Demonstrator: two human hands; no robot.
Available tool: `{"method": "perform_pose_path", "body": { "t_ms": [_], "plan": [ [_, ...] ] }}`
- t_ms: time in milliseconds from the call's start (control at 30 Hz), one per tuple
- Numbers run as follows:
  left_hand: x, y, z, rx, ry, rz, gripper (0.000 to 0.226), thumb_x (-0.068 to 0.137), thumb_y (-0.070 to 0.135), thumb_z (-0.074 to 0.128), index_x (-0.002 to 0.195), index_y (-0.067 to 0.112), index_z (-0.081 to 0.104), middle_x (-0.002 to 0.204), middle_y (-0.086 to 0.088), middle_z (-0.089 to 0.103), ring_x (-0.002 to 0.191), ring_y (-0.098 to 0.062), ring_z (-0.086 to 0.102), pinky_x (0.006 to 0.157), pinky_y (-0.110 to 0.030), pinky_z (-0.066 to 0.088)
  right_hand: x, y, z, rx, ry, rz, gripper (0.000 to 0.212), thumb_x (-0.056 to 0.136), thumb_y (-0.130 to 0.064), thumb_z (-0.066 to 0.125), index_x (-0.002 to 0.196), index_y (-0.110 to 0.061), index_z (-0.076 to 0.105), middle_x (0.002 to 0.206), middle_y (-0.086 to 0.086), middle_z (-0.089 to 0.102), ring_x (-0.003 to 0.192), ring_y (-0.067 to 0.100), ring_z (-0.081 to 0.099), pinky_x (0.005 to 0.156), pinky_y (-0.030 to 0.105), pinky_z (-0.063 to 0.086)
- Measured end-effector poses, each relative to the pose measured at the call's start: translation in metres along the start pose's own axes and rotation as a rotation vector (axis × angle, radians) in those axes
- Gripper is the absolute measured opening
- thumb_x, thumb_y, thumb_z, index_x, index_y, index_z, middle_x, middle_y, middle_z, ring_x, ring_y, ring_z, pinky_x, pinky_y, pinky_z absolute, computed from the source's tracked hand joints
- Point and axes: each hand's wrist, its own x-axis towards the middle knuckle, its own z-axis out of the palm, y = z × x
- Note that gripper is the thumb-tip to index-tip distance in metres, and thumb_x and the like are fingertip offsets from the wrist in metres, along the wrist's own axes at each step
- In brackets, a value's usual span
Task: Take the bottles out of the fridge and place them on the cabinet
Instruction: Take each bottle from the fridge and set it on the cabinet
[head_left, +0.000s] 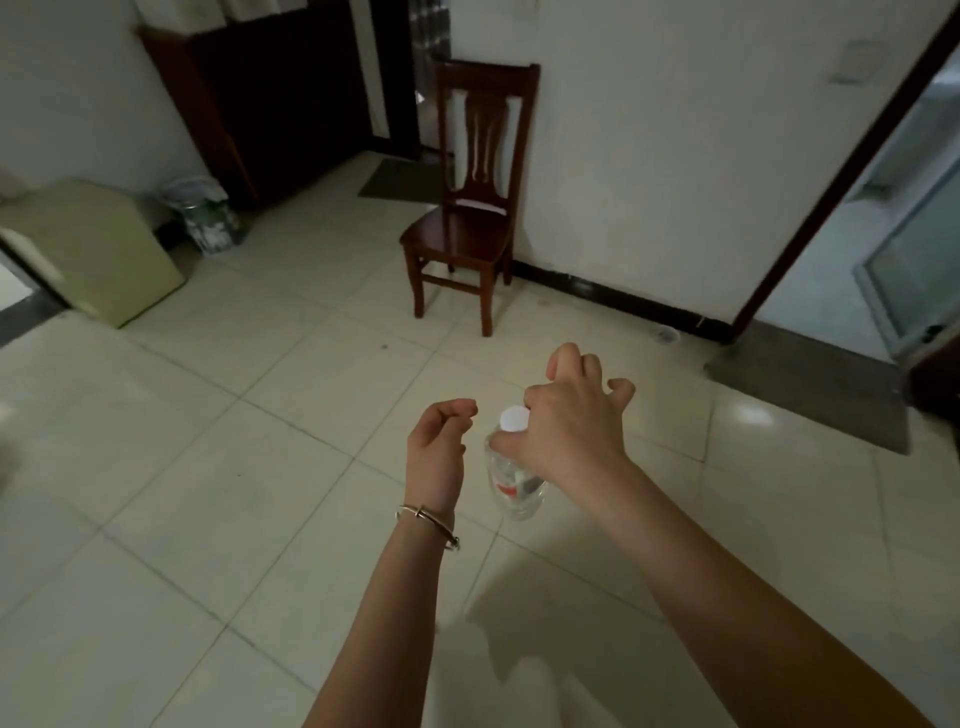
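A clear plastic bottle (514, 486) with a white cap and a red-marked label hangs upright over the tiled floor. My right hand (566, 421) pinches it at the neck just below the cap, the other fingers spread above. My left hand (439, 441) hovers just left of the bottle, apart from it, with its fingers loosely curled and holding nothing; a silver bangle sits on that wrist. A dark wooden cabinet (249, 104) stands against the far wall at the upper left. No fridge shows in the view.
A dark wooden chair (467, 208) stands against the far wall ahead. A pale green box-like unit (98, 244) sits at the left, a lined waste bin (205, 215) beside it. A doorway with a grey mat (815, 384) opens at the right.
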Motion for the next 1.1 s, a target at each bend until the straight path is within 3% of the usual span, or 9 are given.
{"method": "perform_pose_path", "body": {
  "t_ms": [233,767,1100],
  "plan": [
    [0.094,0.035,-0.054,-0.012,0.05,0.038,0.025,0.086,0.004,0.045,0.08,0.021,0.062,0.091,0.01,0.063,0.091,-0.008,0.055,0.075,-0.023,0.041,0.086,-0.076,0.004,-0.013,0.002,-0.06,0.047,0.076,-0.06,0.058,0.102,-0.021,0.066,0.126,0.001,0.032,0.119,0.02,0.029,0.098,0.046,0.023],
    [0.288,0.112,-0.177,-0.05,0.148,0.061,0.025,0.086,0.004,0.046,0.078,0.022,0.062,0.089,0.009,0.064,0.09,-0.011,0.054,0.076,-0.024,0.04,0.272,-0.253,0.016,0.019,0.002,-0.171,0.047,0.076,-0.059,0.062,0.105,-0.022,0.064,0.126,0.003,0.031,0.121,0.021,0.029,0.1,0.046,0.025],
    [0.418,0.138,-0.212,-0.09,0.348,0.054,0.025,0.085,0.003,0.045,0.079,0.021,0.062,0.089,0.008,0.062,0.09,-0.012,0.053,0.075,-0.024,0.039,0.411,-0.32,0.034,0.082,-0.005,-0.389,0.042,0.075,-0.056,0.064,0.099,-0.021,0.065,0.127,0.002,0.029,0.12,0.02,0.027,0.1,0.044,0.022]
  ]
}}
